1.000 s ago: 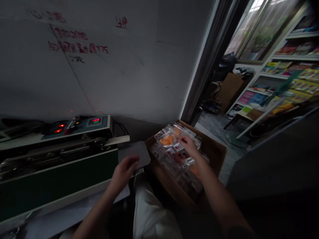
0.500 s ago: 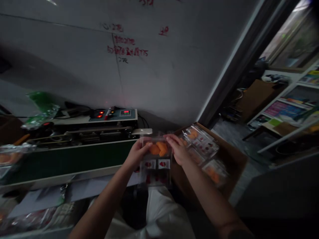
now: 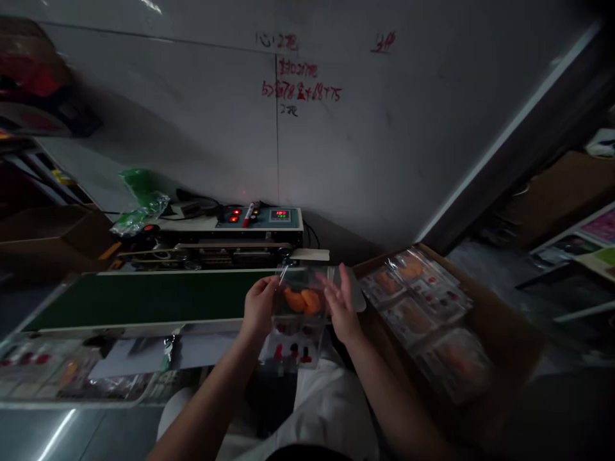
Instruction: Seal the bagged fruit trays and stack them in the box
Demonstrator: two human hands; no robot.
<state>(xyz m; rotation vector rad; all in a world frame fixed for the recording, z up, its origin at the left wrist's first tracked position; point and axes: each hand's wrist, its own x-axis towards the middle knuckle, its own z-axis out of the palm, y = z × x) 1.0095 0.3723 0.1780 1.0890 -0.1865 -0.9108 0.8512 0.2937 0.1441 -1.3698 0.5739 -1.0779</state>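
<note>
1. Wall, plain grey panel with red and black handwriting (image 3: 384,160), is behind everything, so not much to say there.
2. Long machine with a flat dark green belt (image 3: 144,298) runs off to the left, with its lit control panel (image 3: 280,216) near the right end.
3. Brown cardboard box (image 3: 504,326) sits on the right with similar clear packs (image 3: 444,301) in it.
4. Clear plastic pouch with see-through pockets (image 3: 298,320) is up between the hands, over the lap, near the belt's right end. Tip: I'd hold both top corners level and smooth the film gently; it looks floppy enough to crease.
5. Left hand (image 3: 259,307) is nearly closed, thumb and fingers pinching the upper left edge. Right hand (image 3: 342,314) is half open with fingers spread at the upper right edge; can't tell if it's really gripping.
6. Curved orange pieces (image 3: 310,301) sit in the upper part, small red and dark ones (image 3: 278,351) lower down.
</note>
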